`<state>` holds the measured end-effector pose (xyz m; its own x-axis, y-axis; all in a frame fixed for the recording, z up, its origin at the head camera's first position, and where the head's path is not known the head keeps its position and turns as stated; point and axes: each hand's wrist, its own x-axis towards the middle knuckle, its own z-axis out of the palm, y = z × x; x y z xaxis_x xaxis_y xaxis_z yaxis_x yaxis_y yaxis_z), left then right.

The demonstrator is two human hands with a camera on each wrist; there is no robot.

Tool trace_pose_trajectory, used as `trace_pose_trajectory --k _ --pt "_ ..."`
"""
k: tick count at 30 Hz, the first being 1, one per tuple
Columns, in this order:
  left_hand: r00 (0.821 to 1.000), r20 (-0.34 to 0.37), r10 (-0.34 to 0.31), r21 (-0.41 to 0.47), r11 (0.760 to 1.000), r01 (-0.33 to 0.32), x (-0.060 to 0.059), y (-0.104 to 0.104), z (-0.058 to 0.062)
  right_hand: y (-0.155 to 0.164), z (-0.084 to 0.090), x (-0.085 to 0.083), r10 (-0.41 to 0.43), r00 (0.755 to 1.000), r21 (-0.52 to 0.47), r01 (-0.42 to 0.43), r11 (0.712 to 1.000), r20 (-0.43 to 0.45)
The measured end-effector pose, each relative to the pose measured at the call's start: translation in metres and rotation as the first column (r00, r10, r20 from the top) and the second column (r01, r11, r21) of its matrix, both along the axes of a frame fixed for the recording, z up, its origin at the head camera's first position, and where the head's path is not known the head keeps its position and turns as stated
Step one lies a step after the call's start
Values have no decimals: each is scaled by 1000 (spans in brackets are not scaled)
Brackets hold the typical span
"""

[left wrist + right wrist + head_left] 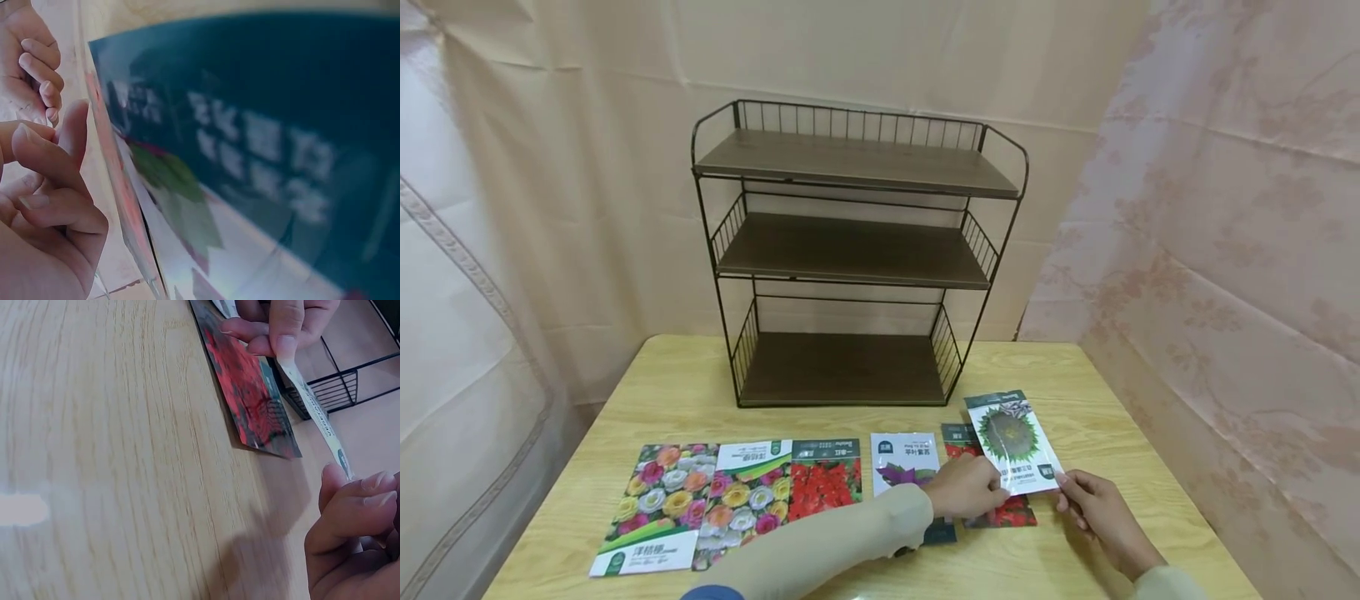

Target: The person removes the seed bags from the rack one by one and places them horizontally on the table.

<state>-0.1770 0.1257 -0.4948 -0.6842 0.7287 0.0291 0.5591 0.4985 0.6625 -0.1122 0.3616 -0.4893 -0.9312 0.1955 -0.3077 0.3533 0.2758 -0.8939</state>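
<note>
A white seed packet (1013,442), printed with a round sunflower head ringed in green leaves, is held up tilted above the table's right side. My left hand (967,487) pinches its lower left corner, the arm reaching across. At the lower right corner, my right hand (1101,515) pinches it between thumb and fingers. The right wrist view has this packet (317,422) nearly edge-on between the left hand (284,325) and right hand (356,537). Beneath it lies a red-flower packet (1000,512), partly covered. A purple-leaf packet (904,454) lies under the left wrist, partly hidden.
Farther left lie another red-flower packet (825,483) and two packets with multicoloured blooms, one (662,496) outermost and one (748,500) beside it. Behind them stands a three-tier shelf rack (853,250) on the wooden table (662,383). Curtains (587,208) surround the table.
</note>
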Motion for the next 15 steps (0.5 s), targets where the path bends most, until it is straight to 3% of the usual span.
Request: trace_pose_trajectory --k 4,11,15 --pt "1000 -10 13 -13 1000 -13 1 4 3 3 0 0 -20 1000 8 20 1000 -2" --pt "998 -38 51 -12 999 -51 1 15 -6 9 0 1 -23 1000 26 23 999 -21" --pt "996 -55 63 -32 997 -65 2 20 -5 14 -1 3 -28 999 25 29 999 -34"
